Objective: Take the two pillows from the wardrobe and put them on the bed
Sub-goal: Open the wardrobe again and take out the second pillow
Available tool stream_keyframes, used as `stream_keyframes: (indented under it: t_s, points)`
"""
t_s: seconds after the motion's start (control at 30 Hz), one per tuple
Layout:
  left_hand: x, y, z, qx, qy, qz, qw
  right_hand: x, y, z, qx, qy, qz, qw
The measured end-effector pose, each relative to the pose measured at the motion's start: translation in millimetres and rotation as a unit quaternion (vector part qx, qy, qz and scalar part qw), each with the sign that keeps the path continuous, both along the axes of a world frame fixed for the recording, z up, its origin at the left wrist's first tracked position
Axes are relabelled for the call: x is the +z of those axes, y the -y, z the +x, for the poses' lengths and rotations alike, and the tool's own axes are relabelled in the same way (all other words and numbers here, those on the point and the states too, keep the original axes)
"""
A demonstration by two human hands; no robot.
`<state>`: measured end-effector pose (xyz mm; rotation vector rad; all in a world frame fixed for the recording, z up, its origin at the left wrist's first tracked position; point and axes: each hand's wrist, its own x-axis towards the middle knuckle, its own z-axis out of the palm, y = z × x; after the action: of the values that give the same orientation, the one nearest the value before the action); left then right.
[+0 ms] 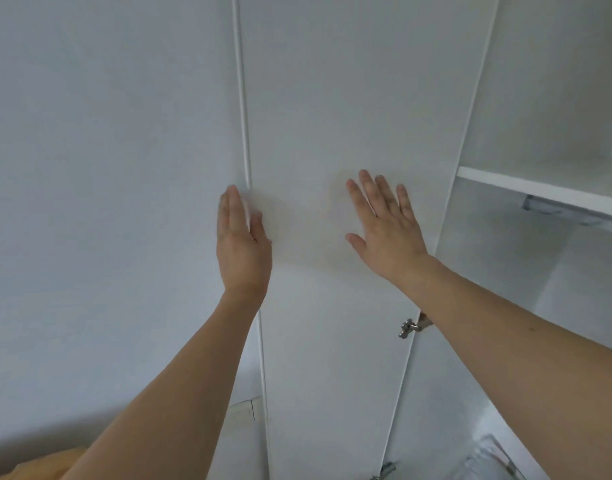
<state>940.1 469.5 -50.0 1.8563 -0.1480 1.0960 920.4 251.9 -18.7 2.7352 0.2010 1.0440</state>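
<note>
Two bare hands are raised against one white wardrobe door (pixel 332 116), and both arms reach up from the bottom of the view. The left hand (pixel 241 242) sits at the door's left edge, held edge-on with its fingers (pixel 232 206) together and straight, the thumb lying on the door face beside the narrow vertical gap that separates this panel from the white panel (pixel 107 168) to its left. The right hand (pixel 384 220) lies flat on the same door, palm to the surface, fingers spread apart and thumb out to the side; neither hand grips anything.

To the right of the door the wardrobe interior (pixel 546 98) stands open. One white shelf (pixel 539 188) crosses it, with a metal fitting under it that may be a hanging rail bracket (too blurred to be sure). Two metal hinges show on the door's right edge: one (pixel 410 328) just below the right forearm, another (pixel 384 471) at the bottom of the frame.

No pillow can be made out with certainty; a pale crumpled shape (pixel 491 459) low in the open compartment, well below and to the right of the right hand, could be fabric, but I cannot tell what it is. A patch of yellow-orange cloth (pixel 38 465) sits at the lower left corner. No writing, label or brand is legible anywhere.
</note>
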Motion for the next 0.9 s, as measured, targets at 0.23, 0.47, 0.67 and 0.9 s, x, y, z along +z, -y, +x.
stream_keyframes:
  t_s: [0.23,0.47,0.67,0.9]
  points:
    - [13,106,-56,-0.099,0.060,0.128,0.985,40,105,-97,-0.139,0.045,-0.031,0.989]
    - [-2,195,-88,-0.229,0.081,0.192,0.951,61,157,-159,-0.207,0.068,-0.093,0.971]
    - [-29,293,-125,-0.384,0.108,0.260,0.879,79,196,-204,-0.299,0.096,-0.172,0.934]
    - [-44,363,-138,-0.573,0.112,0.298,0.755,75,218,-239,-0.436,0.090,-0.222,0.868]
